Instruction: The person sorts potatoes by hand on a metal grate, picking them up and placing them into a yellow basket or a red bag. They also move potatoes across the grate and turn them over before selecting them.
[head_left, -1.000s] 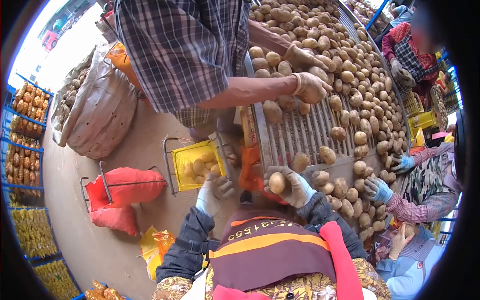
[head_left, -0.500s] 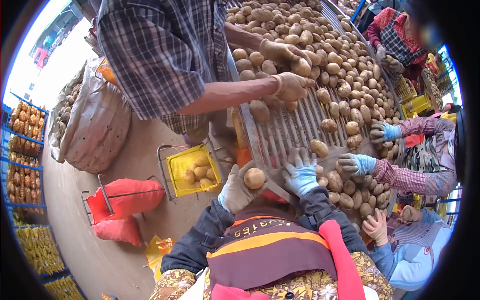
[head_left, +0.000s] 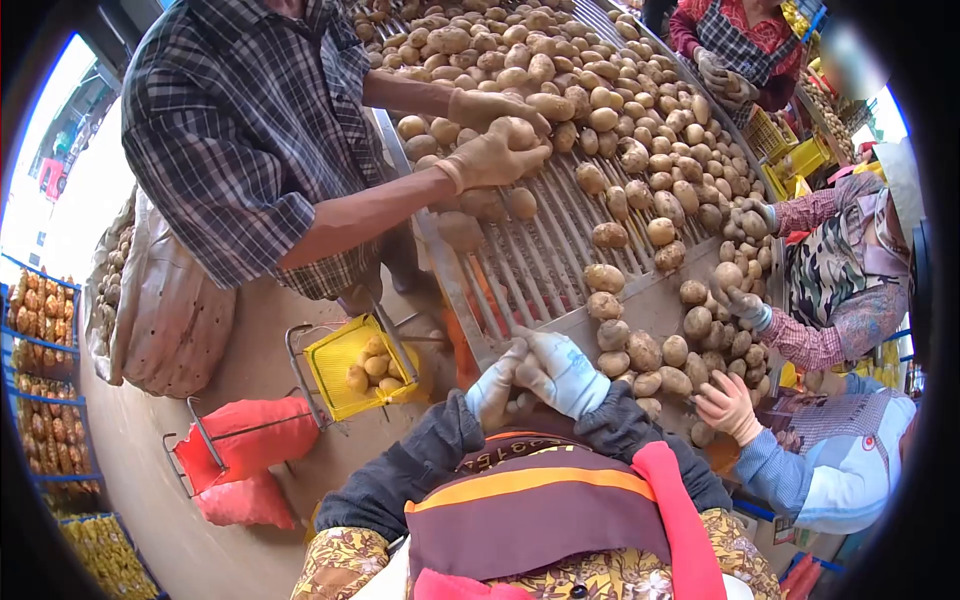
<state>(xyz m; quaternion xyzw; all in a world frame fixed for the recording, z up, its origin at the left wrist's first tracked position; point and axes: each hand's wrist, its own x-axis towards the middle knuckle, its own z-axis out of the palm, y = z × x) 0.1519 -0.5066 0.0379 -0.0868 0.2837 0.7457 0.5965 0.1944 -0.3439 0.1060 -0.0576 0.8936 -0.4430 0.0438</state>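
Observation:
In grey-white work gloves, my left hand [head_left: 497, 384] and my right hand [head_left: 565, 376] meet in front of my apron [head_left: 540, 500], at the near end of the slatted sorting belt [head_left: 545, 235]. The fingers of both hands are curled inward and touch each other. What lies between them, if anything, is hidden by the gloves. Just right of my right hand, brown potatoes [head_left: 643, 350] lie on the metal surface at the belt's end.
Across the belt at left, a person in a checked shirt [head_left: 220, 130] holds a potato [head_left: 517, 132]. Co-workers' hands [head_left: 730, 408] reach in from the right. Left on the floor are a yellow basket [head_left: 330, 375] with potatoes, red sacks [head_left: 265, 435] and a big white sack [head_left: 165, 310].
A potato showed in my left hand before; it is out of sight now. My right hand has come off the belt's end to join my left. The view has shifted slightly.

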